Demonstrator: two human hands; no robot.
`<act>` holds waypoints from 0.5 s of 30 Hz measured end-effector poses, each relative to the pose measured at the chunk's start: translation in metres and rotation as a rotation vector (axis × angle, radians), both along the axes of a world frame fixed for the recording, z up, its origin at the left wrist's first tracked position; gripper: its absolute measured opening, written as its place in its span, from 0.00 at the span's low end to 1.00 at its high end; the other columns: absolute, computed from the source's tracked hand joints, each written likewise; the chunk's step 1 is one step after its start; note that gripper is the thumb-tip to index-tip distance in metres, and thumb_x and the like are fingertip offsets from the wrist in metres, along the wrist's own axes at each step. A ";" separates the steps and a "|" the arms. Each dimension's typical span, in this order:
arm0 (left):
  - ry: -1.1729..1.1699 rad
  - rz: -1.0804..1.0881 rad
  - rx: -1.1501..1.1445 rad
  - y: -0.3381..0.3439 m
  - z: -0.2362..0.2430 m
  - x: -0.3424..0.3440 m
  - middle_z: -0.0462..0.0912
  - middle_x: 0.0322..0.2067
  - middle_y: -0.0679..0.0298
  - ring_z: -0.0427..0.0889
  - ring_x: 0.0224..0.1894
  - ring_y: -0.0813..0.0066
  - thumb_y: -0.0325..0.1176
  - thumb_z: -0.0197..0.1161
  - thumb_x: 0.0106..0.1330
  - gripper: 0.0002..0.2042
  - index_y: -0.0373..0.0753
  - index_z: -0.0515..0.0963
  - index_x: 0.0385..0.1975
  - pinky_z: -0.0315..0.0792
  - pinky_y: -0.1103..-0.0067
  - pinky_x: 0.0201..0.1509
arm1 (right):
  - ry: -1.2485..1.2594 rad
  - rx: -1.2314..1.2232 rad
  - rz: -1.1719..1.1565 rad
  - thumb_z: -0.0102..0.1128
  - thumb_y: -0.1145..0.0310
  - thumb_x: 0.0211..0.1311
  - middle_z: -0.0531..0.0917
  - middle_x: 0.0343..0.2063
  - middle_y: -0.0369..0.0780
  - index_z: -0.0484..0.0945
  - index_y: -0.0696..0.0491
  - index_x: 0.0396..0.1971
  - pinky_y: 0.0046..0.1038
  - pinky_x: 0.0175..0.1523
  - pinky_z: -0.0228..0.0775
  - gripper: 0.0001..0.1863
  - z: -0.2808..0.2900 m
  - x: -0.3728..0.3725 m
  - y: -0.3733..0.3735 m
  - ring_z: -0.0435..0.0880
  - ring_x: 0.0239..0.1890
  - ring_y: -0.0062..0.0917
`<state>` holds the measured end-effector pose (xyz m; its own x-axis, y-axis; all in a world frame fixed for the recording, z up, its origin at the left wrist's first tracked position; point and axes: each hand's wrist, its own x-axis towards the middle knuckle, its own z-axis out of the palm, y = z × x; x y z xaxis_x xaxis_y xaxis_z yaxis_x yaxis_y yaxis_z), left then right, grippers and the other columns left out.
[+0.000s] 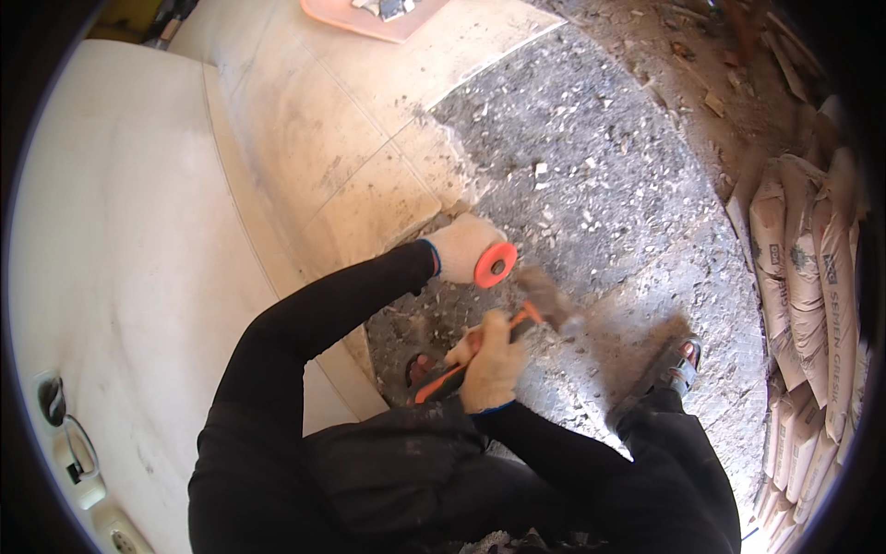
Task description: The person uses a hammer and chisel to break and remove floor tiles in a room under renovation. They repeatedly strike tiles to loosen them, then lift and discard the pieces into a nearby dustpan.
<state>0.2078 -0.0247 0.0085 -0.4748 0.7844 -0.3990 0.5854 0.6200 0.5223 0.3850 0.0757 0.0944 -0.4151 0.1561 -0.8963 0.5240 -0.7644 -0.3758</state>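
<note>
My left hand, in a pale knit glove, is closed around a chisel. The chisel's round orange guard faces up, with its dark metal end in the middle; its shaft and tip are hidden. My right hand, gloved as well, grips a hammer by its orange and black handle. The hammer's head is blurred and hangs just below and to the right of the guard, apart from it. Beside my left hand, the pale floor tiles end in a broken edge. Rough grey floor with scattered white chips lies beyond.
A white wall rises at left, with a socket and a plugged cord low down. Stacked paper sacks line the right side. At the top sits an orange tray holding fragments. My sandalled foot stands on the rough floor.
</note>
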 end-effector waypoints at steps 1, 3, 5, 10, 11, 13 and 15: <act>0.030 -0.018 0.002 -0.001 0.001 0.002 0.89 0.36 0.59 0.88 0.44 0.49 0.38 0.77 0.53 0.12 0.44 0.83 0.33 0.80 0.58 0.48 | 0.079 0.099 -0.076 0.57 0.55 0.76 0.69 0.19 0.35 0.69 0.52 0.29 0.36 0.28 0.74 0.19 -0.003 0.002 0.000 0.69 0.17 0.22; 0.084 -0.049 -0.009 -0.003 0.001 0.002 0.89 0.36 0.58 0.88 0.44 0.50 0.38 0.77 0.53 0.12 0.44 0.83 0.33 0.79 0.59 0.48 | 0.257 0.164 -0.091 0.55 0.54 0.77 0.69 0.19 0.35 0.69 0.52 0.28 0.36 0.28 0.74 0.19 -0.008 0.005 -0.003 0.69 0.17 0.23; 0.012 -0.049 0.032 -0.005 0.000 0.001 0.88 0.36 0.57 0.88 0.45 0.49 0.38 0.77 0.53 0.12 0.43 0.83 0.34 0.79 0.58 0.49 | 0.152 0.074 -0.068 0.56 0.56 0.77 0.70 0.19 0.36 0.70 0.53 0.29 0.36 0.26 0.73 0.18 -0.012 0.007 -0.005 0.69 0.16 0.23; -0.042 -0.067 0.114 -0.011 0.003 -0.005 0.87 0.36 0.55 0.86 0.46 0.47 0.36 0.77 0.53 0.13 0.42 0.82 0.35 0.79 0.58 0.49 | 0.197 0.012 0.148 0.58 0.63 0.77 0.72 0.20 0.37 0.71 0.55 0.32 0.34 0.26 0.73 0.14 -0.020 0.008 -0.001 0.72 0.17 0.23; -0.019 -0.060 0.114 -0.012 0.006 -0.006 0.87 0.37 0.55 0.86 0.47 0.47 0.35 0.77 0.53 0.13 0.42 0.82 0.36 0.79 0.59 0.50 | 0.286 0.100 0.142 0.58 0.64 0.77 0.74 0.21 0.38 0.71 0.55 0.33 0.33 0.25 0.72 0.13 -0.020 0.010 0.002 0.74 0.17 0.23; 0.028 -0.117 0.062 -0.015 0.012 -0.005 0.88 0.39 0.54 0.87 0.47 0.48 0.32 0.78 0.51 0.14 0.41 0.83 0.37 0.79 0.59 0.51 | 0.454 0.236 0.043 0.58 0.65 0.77 0.76 0.22 0.38 0.72 0.55 0.35 0.31 0.25 0.71 0.11 -0.022 0.011 0.005 0.76 0.18 0.23; 0.027 -0.061 0.132 -0.017 0.017 -0.005 0.88 0.36 0.52 0.88 0.44 0.47 0.36 0.75 0.55 0.11 0.41 0.83 0.34 0.81 0.59 0.48 | 0.589 0.325 -0.113 0.59 0.65 0.76 0.76 0.21 0.37 0.73 0.55 0.35 0.30 0.25 0.72 0.11 -0.024 0.012 0.008 0.77 0.19 0.22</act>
<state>0.2028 -0.0416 0.0254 -0.4339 0.8569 -0.2782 0.6351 0.5100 0.5801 0.3968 0.0842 0.0703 -0.7847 0.4508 -0.4255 0.0846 -0.6022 -0.7939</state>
